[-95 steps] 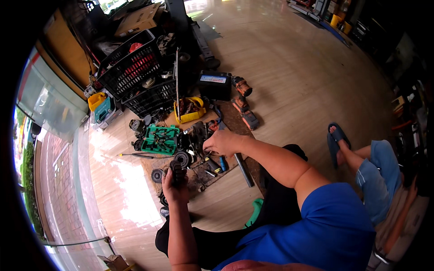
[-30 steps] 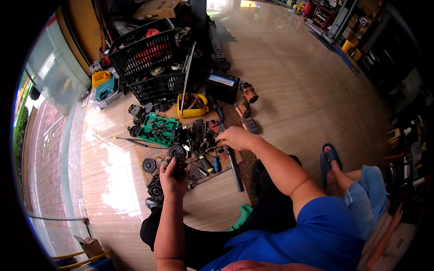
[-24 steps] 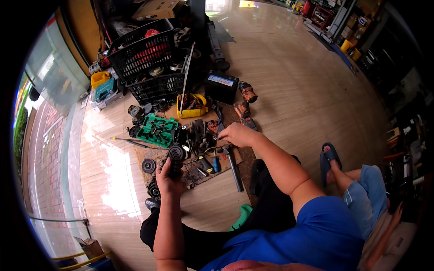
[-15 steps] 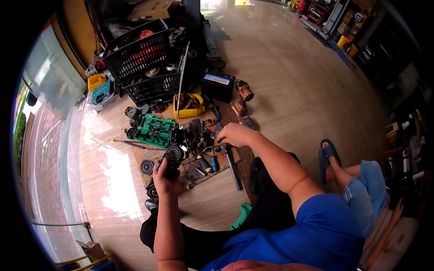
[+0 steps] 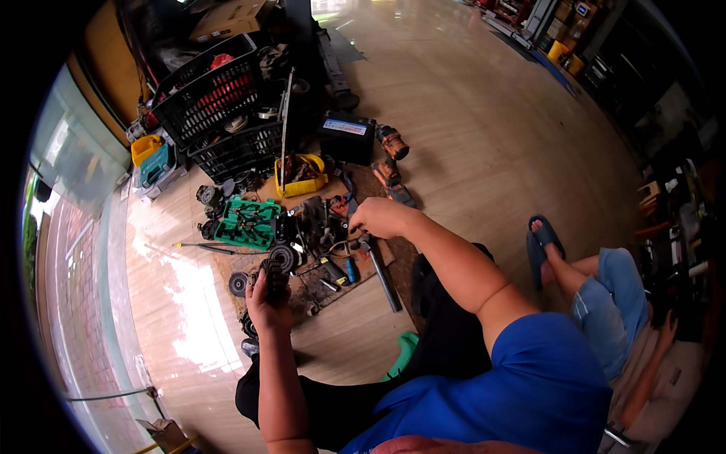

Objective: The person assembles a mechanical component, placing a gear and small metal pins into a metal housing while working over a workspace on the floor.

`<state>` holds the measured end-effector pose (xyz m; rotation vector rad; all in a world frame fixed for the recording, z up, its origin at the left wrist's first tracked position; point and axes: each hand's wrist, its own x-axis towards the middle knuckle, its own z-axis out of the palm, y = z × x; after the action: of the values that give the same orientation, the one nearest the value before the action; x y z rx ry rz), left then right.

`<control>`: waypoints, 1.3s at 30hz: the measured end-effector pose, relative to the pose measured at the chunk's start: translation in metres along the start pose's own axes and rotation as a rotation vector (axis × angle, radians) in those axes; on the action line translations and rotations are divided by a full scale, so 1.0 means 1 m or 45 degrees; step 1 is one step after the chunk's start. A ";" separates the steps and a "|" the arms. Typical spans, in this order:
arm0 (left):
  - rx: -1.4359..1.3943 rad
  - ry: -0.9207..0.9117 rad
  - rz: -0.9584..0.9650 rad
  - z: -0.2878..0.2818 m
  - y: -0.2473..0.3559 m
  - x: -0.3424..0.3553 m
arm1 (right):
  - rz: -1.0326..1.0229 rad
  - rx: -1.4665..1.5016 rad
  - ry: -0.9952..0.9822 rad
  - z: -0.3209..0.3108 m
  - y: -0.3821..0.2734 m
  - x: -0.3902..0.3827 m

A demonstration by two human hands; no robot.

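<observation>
My left hand (image 5: 270, 312) is closed around a dark, ribbed round metal part (image 5: 274, 278), held above the floor at the near left of the tools. Across the spread, my right hand (image 5: 384, 218) reaches down with fingers bent together by a cluster of dark parts (image 5: 311, 219); what its fingertips grip, if anything, is hidden. Just below them lies a hammer (image 5: 384, 280) with a long grey handle. Nearby are a blue-handled tool (image 5: 352, 269), a black-and-yellow screwdriver (image 5: 333, 270) and a black grooved pulley (image 5: 283, 259). Left of the cluster lies an open green tool case (image 5: 248, 224).
Black crates (image 5: 240, 151) stand behind, with a yellow tub (image 5: 304, 180) in front. A car battery (image 5: 346, 138) and orange-black cordless power tools (image 5: 392, 144) lie at the far right of the mat. Another person's sandalled foot (image 5: 546, 246) is at right; a glass door (image 5: 91, 144) is at left.
The whole scene has shifted slightly left in the view. My left hand still holds the ribbed part, and my right hand stays by the same cluster.
</observation>
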<state>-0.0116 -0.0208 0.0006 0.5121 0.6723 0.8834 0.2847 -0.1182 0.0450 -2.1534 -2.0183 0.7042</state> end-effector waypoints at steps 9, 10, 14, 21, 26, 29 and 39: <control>0.010 0.025 0.007 0.001 -0.001 -0.001 | -0.054 -0.080 0.004 0.002 0.003 -0.001; 0.001 0.019 0.006 0.001 -0.001 -0.001 | -0.036 -0.072 0.002 0.002 0.003 -0.001; 0.021 0.031 -0.004 -0.004 -0.003 0.001 | 0.039 -0.022 -0.010 0.000 -0.001 -0.003; -0.032 -0.041 -0.075 -0.009 -0.006 0.004 | 0.019 -0.008 -0.060 0.012 -0.005 0.003; 0.023 -0.024 -0.010 0.000 -0.003 -0.003 | -0.121 -0.023 0.020 0.016 -0.010 0.010; 0.011 -0.030 -0.029 -0.005 -0.004 0.001 | -0.058 0.123 0.130 0.021 0.005 0.009; -0.125 0.042 0.016 -0.017 0.014 0.009 | -0.179 0.210 0.343 -0.007 -0.003 -0.002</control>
<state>-0.0272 -0.0033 -0.0047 0.4149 0.6527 0.9335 0.2846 -0.1178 0.0528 -1.8797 -1.8778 0.5096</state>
